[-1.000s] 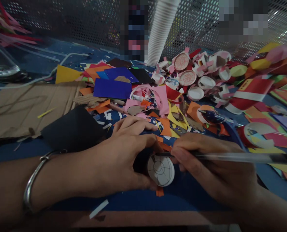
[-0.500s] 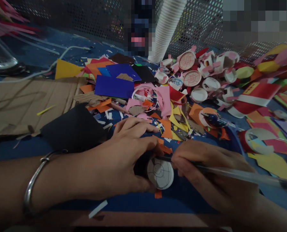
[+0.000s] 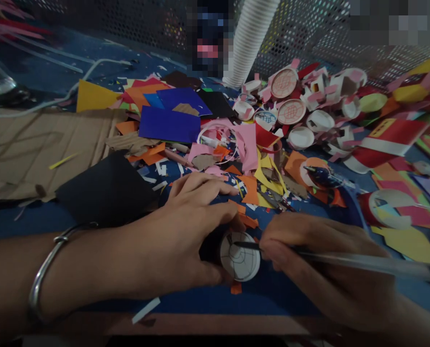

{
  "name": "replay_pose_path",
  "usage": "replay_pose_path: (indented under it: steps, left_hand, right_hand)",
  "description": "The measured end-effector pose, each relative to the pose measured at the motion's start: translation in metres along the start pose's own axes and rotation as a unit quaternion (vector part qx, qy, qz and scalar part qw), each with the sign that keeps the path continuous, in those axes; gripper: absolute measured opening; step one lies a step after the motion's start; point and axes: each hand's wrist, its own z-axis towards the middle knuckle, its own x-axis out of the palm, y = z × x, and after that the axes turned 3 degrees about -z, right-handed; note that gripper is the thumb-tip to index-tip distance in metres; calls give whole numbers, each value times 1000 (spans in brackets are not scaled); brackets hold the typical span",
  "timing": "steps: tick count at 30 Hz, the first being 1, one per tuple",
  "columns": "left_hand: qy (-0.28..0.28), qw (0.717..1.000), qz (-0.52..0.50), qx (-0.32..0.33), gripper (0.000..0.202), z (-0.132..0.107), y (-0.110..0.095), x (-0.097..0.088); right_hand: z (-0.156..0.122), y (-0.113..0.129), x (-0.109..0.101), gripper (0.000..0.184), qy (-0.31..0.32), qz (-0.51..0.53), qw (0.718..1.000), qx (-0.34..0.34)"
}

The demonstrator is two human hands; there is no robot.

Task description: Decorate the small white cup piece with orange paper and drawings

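My left hand (image 3: 186,231), with a silver bangle on its wrist, curls its thumb and fingers around a white paper cup base (image 3: 247,266). Dark lines are drawn on its round face: a small ring with spokes reaching the rim. A small orange tab (image 3: 236,288) sticks out below it. In my right hand (image 3: 319,260) is a pen (image 3: 363,262) with a clear barrel, gripped near its dark tip. The tip is over the drawn face, close to the ring; whether it touches, I cannot tell. The fingers of my left hand hide the base's left side.
Paper scraps, blue sheets (image 3: 169,124) and scissors (image 3: 273,200) lie beyond my hands. A black sheet (image 3: 104,188) and cardboard (image 3: 48,154) are at left. Several cup bases with pink tabs (image 3: 290,112) are heaped at back right, before a perforated metal panel (image 3: 287,43) and ribbed white pipe (image 3: 253,38).
The pen tip has moved from the upper edge of the cup base's face down and left toward its centre ring. My left hand keeps its hold.
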Motion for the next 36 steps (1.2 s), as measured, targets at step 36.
replay_pose_path:
  steps: [36]
  left_hand:
    - [6,1000,-15,4,43,1,1,-1]
  right_hand:
    - [-1,2,2,22,-9,-31,999,-6]
